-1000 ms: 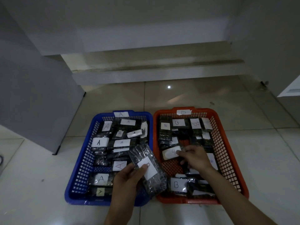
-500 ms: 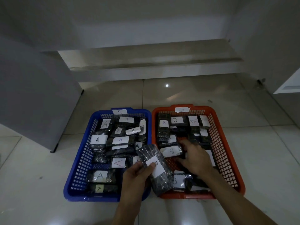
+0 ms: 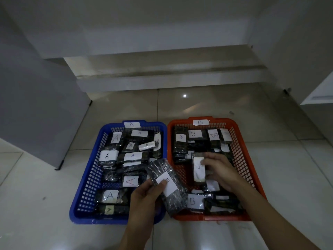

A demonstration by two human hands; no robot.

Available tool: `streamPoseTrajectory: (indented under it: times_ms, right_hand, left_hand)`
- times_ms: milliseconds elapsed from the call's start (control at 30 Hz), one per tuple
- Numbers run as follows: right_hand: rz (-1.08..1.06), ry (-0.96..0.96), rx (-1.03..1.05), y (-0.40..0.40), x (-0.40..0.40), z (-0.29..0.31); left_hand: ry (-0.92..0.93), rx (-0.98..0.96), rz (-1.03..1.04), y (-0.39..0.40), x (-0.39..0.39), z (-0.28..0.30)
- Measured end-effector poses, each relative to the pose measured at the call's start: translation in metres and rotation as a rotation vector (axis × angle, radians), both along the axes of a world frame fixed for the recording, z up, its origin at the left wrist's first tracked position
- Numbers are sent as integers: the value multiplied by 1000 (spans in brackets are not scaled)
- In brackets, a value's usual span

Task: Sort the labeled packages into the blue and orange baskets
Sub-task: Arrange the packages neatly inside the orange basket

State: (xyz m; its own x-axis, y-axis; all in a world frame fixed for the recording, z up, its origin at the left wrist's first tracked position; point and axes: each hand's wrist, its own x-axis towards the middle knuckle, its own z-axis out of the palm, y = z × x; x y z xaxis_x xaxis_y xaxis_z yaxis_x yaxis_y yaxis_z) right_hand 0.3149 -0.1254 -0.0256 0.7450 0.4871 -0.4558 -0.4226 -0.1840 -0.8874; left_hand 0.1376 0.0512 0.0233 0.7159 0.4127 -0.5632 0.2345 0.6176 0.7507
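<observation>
blue basket: the blue basket (image 3: 84,179) sits on the left on the tiled floor (image 3: 36,204), pretty much stuffed with dark shiny packages, each with a white label reading A. There's an A tag (image 3: 131,124) stuck on its far rim too.

orange basket: the orange basket (image 3: 243,159) is right beside it, sides touching or near enough. Same kind of dark packages in here, but labelled B, with a B tag (image 3: 200,122) on the far rim. Bit of bare mesh bottom shows in the middle-left.

left hand: the left hand (image 3: 146,193) comes up from the bottom of the frame over the near right corner of the blue basket, fingers curled and thumb pressed on top, so it's got a firm hold on one package.

held package: the held package (image 3: 166,184) is long and dark, tilted diagonally, hanging over the seam between the two baskets. The thumb sits on its white label; the letter is half covered, looks like a B but can't swear to it.

right hand: the right hand (image 3: 219,170) is reaching into the middle of the orange basket, fingers bent round the right edge of a second package.

second package: the second package (image 3: 198,168) stands lengthwise inside the orange basket with its label facing up, just left of the fingers pinching it. The writing is too blurry to read.
</observation>
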Motion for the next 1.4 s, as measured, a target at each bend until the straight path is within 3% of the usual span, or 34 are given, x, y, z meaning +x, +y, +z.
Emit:
streamPoseTrajectory:
  times_ms: [133, 333, 533, 967, 1233, 1400]
  right_hand:
    - [365, -437, -340, 6, 16, -5]
    - [165, -588, -314, 11, 3, -20]
    - [265, -725, -420, -14, 4, -27]
    - [246, -861, -593, 10, 3, -37]
    - [307, -747, -930, 12, -5, -19]
    - [492, -507, -852, -8, 22, 1]
  left_hand:
    - [2, 9, 1, 5, -2, 0]
    - [-7, -11, 14, 7, -1, 2]
    - [14, 7, 15, 9, -3, -1]
    - [6, 14, -40, 0, -3, -3]
    - [18, 13, -50, -6, 1, -3]
    - [33, 1, -59, -10, 3, -2]
